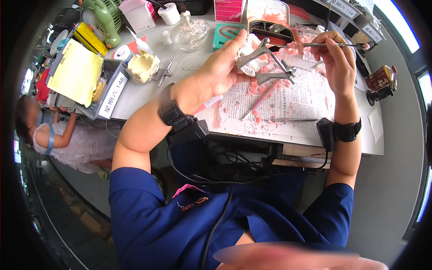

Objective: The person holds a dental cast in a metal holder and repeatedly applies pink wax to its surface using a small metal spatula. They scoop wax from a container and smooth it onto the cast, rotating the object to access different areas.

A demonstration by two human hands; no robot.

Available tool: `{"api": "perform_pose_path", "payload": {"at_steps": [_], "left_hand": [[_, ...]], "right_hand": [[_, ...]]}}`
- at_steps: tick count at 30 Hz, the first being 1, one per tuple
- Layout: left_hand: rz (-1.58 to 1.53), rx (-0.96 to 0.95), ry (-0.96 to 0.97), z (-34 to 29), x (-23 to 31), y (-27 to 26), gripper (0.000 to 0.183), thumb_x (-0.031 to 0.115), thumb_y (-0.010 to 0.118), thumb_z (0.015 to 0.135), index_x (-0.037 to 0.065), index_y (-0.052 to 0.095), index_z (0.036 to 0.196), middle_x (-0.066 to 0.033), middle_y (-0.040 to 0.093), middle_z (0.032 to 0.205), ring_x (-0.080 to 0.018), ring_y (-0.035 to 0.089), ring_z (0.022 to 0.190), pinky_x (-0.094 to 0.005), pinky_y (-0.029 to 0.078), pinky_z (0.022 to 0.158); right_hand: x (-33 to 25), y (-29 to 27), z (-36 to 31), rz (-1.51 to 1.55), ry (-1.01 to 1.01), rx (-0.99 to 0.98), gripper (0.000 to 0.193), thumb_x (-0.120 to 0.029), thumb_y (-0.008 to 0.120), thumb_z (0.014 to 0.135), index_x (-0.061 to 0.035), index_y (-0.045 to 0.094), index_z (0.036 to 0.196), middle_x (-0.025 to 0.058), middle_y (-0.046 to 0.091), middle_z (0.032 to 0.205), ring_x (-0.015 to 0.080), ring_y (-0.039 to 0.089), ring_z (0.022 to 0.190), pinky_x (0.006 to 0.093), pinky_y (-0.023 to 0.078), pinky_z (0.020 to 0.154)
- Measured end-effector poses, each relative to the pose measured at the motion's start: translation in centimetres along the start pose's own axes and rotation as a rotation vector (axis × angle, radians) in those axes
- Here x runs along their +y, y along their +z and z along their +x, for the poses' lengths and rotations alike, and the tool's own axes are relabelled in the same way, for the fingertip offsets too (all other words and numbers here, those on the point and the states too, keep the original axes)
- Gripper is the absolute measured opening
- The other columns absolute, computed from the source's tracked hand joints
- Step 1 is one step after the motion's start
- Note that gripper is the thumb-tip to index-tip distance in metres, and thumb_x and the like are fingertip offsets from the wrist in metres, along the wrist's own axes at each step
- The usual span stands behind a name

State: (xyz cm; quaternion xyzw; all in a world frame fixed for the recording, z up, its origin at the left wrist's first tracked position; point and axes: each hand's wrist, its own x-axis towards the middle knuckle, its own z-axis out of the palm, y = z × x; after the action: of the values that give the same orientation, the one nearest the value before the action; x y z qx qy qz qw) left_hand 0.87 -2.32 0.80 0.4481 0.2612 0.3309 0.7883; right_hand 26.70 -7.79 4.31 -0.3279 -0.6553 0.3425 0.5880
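My left hand is closed around a white plaster dental cast fixed in a metal articulator, held above the bench. Pinched in the fingers of my right hand is a slim metal wax carver, lying roughly level. A bit of pink wax clings near its right tip, and its left end points toward the articulator; I cannot tell whether it touches. Pink wax scraps lie behind and beneath the hands on a printed newspaper sheet.
A red-handled tool and a thin metal tool lie on the newspaper. Left stand a glass spirit lamp, a yellowish cast and a grey bin. A dark bottle stands right. Another person sits far left.
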Motion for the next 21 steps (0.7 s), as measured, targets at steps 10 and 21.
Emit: {"api": "perform_pose_path", "payload": {"at_steps": [10, 21], "left_hand": [[-0.024, 0.004, -0.017, 0.0, 0.1, 0.0, 0.051, 0.060, 0.044, 0.093, 0.016, 0.057, 0.117, -0.0032, 0.066, 0.105, -0.0175, 0.066, 0.092, -0.0355, 0.052, 0.073], [-0.014, -0.005, -0.012, 0.3, -0.2, -0.4, 0.056, 0.062, 0.041, 0.093, 0.014, 0.058, 0.116, -0.0030, 0.066, 0.102, -0.0166, 0.066, 0.088, -0.0336, 0.052, 0.070]], "right_hand": [[1.6, -0.7, 0.6, -0.144, 0.094, 0.141, 0.023, -0.015, 0.044, 0.100, 0.0024, 0.057, 0.103, 0.0086, 0.063, 0.088, 0.0116, 0.057, 0.079, 0.0252, 0.045, 0.075], [2.4, -0.9, 0.7, -0.155, 0.140, 0.133, 0.025, -0.017, 0.041, 0.102, 0.0024, 0.056, 0.103, 0.0078, 0.061, 0.087, 0.0127, 0.054, 0.079, 0.0257, 0.043, 0.073]]}}
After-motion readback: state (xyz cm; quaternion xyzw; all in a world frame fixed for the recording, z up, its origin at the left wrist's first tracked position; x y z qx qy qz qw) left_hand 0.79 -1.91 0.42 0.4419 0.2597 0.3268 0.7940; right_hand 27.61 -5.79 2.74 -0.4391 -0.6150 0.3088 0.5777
